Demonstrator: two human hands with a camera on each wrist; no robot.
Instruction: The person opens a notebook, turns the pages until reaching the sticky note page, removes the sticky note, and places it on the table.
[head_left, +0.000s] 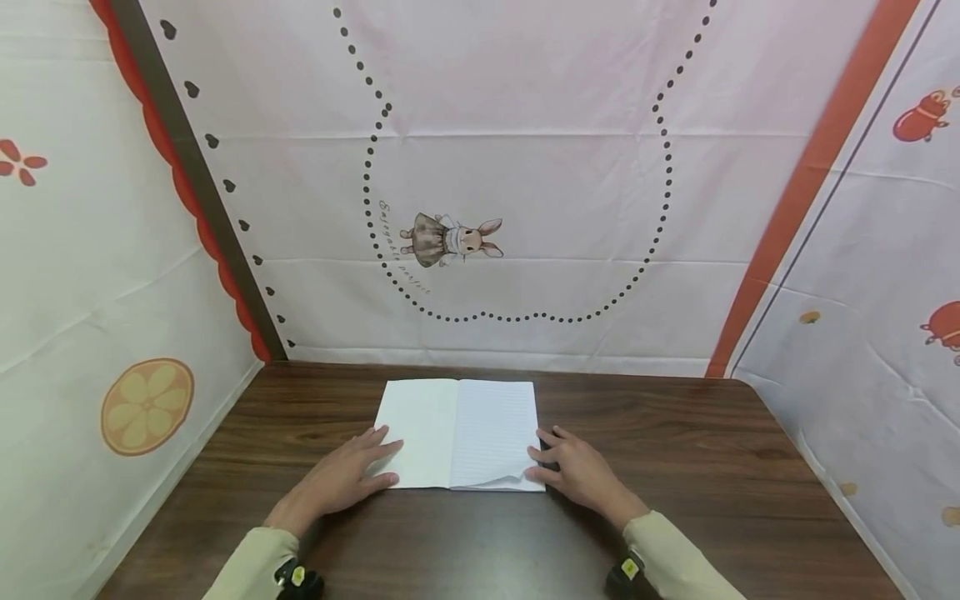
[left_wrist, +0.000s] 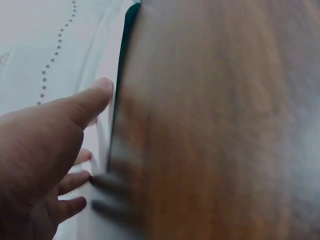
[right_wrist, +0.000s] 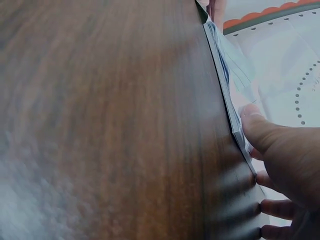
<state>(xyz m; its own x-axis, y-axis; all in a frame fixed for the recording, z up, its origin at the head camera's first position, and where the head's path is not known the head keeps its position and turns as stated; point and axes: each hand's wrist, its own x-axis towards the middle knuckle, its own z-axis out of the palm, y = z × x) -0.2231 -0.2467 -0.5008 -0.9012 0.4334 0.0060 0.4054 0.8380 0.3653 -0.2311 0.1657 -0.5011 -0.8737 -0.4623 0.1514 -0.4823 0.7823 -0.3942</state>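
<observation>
An open lined notebook (head_left: 491, 429) lies on the dark wooden table, a blank page on its left side and a ruled page on its right. My left hand (head_left: 341, 477) rests on the left page's outer edge with its fingers spread. At the opposite edge is my right hand (head_left: 581, 471), fingers spread, its thumb touching the lower right corner. Near that thumb the top sheet's bottom edge bulges up slightly. In the right wrist view, the thumb (right_wrist: 252, 117) lies against the stacked page edges (right_wrist: 222, 75). A dark green cover edge (left_wrist: 122, 55) shows in the left wrist view.
The brown wood-grain table (head_left: 465, 550) extends around the notebook. Printed white cloth (head_left: 525, 200) hangs behind the table, and more cloth lines its left and right sides. Dark wrist devices with yellow marks (head_left: 298, 577) sit at both sleeve cuffs.
</observation>
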